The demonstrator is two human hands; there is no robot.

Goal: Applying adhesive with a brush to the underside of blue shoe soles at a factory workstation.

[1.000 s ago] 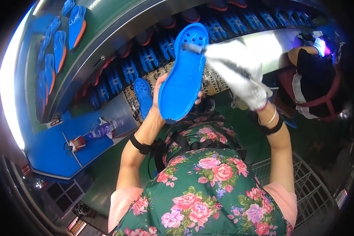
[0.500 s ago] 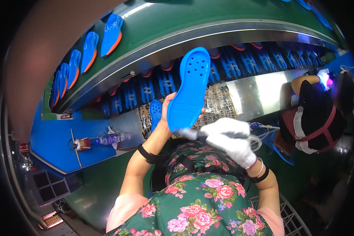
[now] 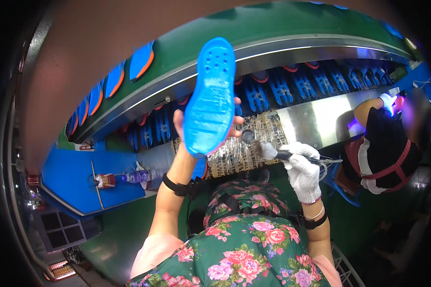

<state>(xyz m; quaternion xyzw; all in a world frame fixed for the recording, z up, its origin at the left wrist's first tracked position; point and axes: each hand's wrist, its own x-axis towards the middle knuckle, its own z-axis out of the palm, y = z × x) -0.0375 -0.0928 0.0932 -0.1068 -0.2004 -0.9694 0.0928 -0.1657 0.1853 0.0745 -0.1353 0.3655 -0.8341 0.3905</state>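
A blue shoe sole [image 3: 209, 103], with small holes at its upper end, stands tilted up in front of me. Its face looks glossy, as if wet. My bare left hand [image 3: 179, 125] grips it from behind, thumb at the left edge and fingertips showing past the right edge; the palm is hidden. In a white glove, my right hand [image 3: 302, 173] is closed around the dark handle of a brush [image 3: 268, 150], with a thin tube near it. The bristles point left and stay apart from the sole. Another blue sole with an orange edge [image 3: 200, 168] lies partly behind my left forearm.
A green conveyor belt [image 3: 254, 21] carries blue and orange soles at the left. Below it, blue pieces stand in a row [image 3: 281, 91]. A taped cardboard ledge [image 3: 232, 158] bears a small dark round thing. A bottle [image 3: 138, 176] lies on the left. A co-worker [image 3: 385, 148] sits right.
My left hand has raised the sole and moved it left, its face now glossier. My right hand has drawn the brush away from the sole's lower end to the right.
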